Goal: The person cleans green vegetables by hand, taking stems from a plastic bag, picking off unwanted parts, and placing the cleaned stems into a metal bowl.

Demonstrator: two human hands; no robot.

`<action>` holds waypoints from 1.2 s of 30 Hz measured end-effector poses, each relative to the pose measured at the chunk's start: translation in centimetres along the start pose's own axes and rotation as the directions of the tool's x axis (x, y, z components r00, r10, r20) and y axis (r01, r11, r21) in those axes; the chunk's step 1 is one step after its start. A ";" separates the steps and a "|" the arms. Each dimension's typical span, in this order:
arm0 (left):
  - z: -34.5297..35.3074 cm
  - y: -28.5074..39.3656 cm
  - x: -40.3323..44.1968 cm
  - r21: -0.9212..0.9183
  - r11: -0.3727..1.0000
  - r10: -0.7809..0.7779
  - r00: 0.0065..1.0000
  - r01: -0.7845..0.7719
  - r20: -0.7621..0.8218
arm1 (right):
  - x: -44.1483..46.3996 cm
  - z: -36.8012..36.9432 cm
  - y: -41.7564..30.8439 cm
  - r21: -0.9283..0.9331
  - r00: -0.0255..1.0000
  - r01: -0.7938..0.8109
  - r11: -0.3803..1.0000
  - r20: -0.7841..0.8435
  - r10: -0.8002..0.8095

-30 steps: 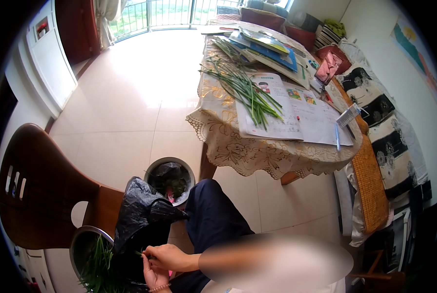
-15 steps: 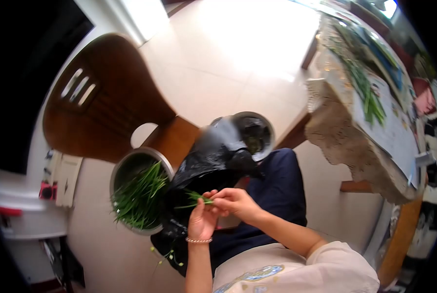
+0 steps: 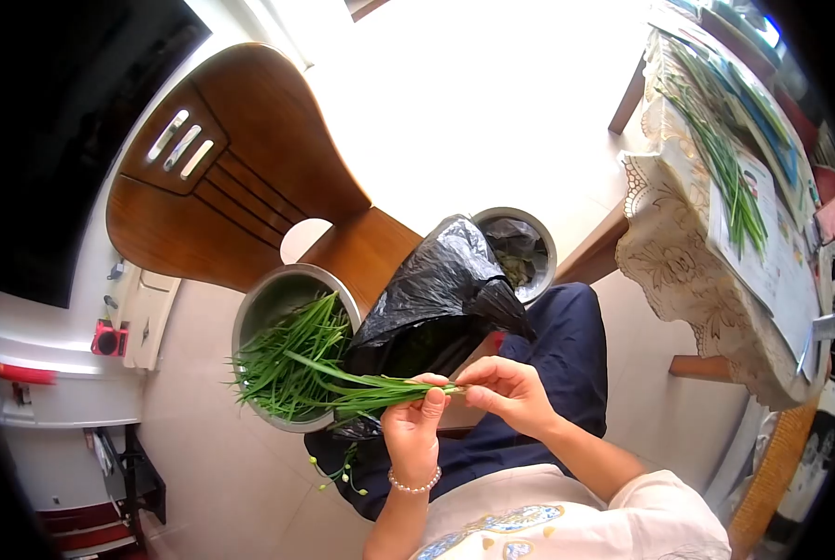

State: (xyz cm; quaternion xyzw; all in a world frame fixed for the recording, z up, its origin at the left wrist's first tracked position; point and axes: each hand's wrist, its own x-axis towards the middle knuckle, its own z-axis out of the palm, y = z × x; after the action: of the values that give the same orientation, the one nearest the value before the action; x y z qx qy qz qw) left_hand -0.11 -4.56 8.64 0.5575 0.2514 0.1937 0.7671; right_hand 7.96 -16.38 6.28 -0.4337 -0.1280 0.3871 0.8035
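My left hand [image 3: 413, 431], with a beaded bracelet at the wrist, is closed round a bunch of green chives [image 3: 366, 388]. The long leaves run left from it over the rim of a metal bowl [image 3: 250, 301]. More chives [image 3: 291, 359] are heaped in that bowl. Just to the right, my right hand [image 3: 512, 397] pinches the pale stem ends of the held bunch between thumb and fingers. Beyond both hands, a black plastic bag [image 3: 445, 280] gapes open, its inside dark. A few budded stems [image 3: 343, 471] hang near my left forearm.
A wooden chair [image 3: 240, 177] stands ahead left. Behind the bag is a second metal bowl [image 3: 550, 245] lined with dark plastic. On the right, a table with a lace cloth [image 3: 674, 243] carries papers and more long green stems [image 3: 730, 191].
A long bunch of chives now reaches from my left hand to the bowl, where only a short sprig showed between the hands. My view has shifted, moving the scene slightly right.
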 end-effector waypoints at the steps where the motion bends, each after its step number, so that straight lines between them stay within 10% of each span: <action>1: 0.0 0.5 0.2 0.012 1.000 0.021 0.999 -0.021 -0.025 | 0.4 0.2 0.1 -0.155 0.991 0.137 0.978 0.010 -0.137; 7: -1.3 1.6 2.6 0.172 0.969 0.191 0.980 -0.179 -0.058 | 4.5 2.5 -0.9 -0.710 0.824 0.470 0.524 0.140 -0.549; 18: -4.3 0.1 4.0 0.260 0.948 0.237 0.952 -0.183 -0.196 | 7.3 3.9 3.6 -0.311 0.988 0.107 0.944 -0.072 -0.136; 31: -6.1 0.0 4.9 0.341 0.930 0.242 0.928 -0.138 -0.284 | 7.9 3.0 4.6 -0.204 0.997 -0.067 0.977 0.026 0.074; 36: -5.6 0.0 4.9 0.336 0.935 0.241 0.898 -0.114 -0.367 | 7.8 1.9 5.3 0.115 0.977 -0.212 0.971 0.045 0.208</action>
State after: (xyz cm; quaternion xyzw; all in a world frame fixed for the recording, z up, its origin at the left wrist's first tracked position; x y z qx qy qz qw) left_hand 0.44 2.56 6.38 0.6385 0.3784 0.3329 0.5817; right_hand 9.40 -7.84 2.20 -0.3897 -0.0713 0.4838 0.7804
